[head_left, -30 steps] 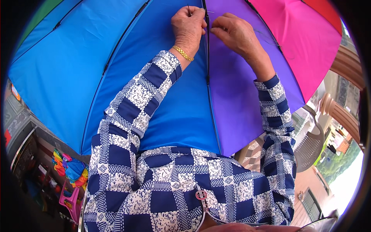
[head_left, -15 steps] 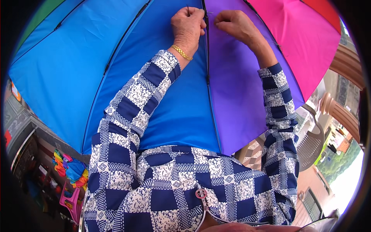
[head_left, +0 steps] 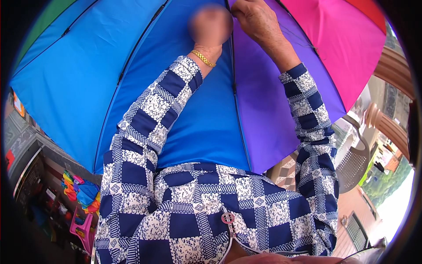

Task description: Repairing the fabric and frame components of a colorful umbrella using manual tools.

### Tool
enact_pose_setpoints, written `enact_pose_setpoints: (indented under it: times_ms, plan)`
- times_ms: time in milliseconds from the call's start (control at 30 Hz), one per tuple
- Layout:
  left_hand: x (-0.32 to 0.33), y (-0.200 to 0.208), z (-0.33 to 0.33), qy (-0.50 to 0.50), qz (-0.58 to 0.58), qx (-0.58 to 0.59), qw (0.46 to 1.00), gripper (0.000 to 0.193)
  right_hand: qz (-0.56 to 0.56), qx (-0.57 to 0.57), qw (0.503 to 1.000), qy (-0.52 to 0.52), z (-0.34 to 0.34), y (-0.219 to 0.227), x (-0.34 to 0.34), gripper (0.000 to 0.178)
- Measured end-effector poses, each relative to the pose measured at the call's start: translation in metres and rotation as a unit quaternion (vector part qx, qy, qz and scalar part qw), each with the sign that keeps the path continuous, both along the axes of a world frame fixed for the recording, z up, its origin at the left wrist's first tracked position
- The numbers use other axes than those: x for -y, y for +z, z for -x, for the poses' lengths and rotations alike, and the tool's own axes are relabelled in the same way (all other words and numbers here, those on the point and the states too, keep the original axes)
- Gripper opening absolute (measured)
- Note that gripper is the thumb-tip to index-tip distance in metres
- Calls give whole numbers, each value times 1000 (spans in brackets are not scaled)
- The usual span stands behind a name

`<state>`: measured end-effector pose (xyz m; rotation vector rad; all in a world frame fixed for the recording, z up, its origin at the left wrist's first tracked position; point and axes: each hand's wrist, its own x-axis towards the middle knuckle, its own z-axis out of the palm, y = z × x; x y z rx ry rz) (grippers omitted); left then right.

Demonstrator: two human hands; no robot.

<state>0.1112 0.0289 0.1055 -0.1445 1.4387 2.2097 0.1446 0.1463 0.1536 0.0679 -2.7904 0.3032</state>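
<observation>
Spread across my lap is an open multicoloured umbrella [head_left: 193, 127], its inside facing me, with blue, purple and pink panels. A thin black rib [head_left: 234, 72] runs along the seam between the dark blue and purple panels. My left hand [head_left: 211, 26] is over the blue panel, just left of this rib; a blur hides its fingers. On the rib's right side, my right hand [head_left: 255, 20] is closed, with curled fingertips close to the rib near the upper edge. What its fingers pinch is hidden. Fine dark thread [head_left: 303, 42] lies over the purple panel towards the pink seam.
At lower left are a pink plastic stool [head_left: 82, 229] and a bundle of rainbow-coloured fabric [head_left: 83, 191]. A grey-brown perforated chair [head_left: 354, 163] stands at the right, near a brown column [head_left: 387, 125]. Tiled floor [head_left: 283, 174] shows beyond the umbrella's lower right edge.
My right hand has moved left and up to the rib. The left hand stays nearly in place, now blurred; earlier it pinched a thin needle-like thing. The umbrella has shifted slightly.
</observation>
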Motion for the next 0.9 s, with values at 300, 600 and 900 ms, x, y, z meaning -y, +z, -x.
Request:
enact_pose_setpoints:
  times_ms: [300, 600, 900]
  plan:
    - [2, 8, 1, -17, 31, 5, 999, 12, 38, 5, 999, -28, -4, 1, -1, 7]
    - [9, 31, 3, -52, 60, -41, 996, 12, 26, 50, 983, -173, -102, 80, -122, 5]
    - [-9, 23, -1, -107, 205, -377, 897, 27, 741, -404, 537, 1, -273, 220, -284, 11]
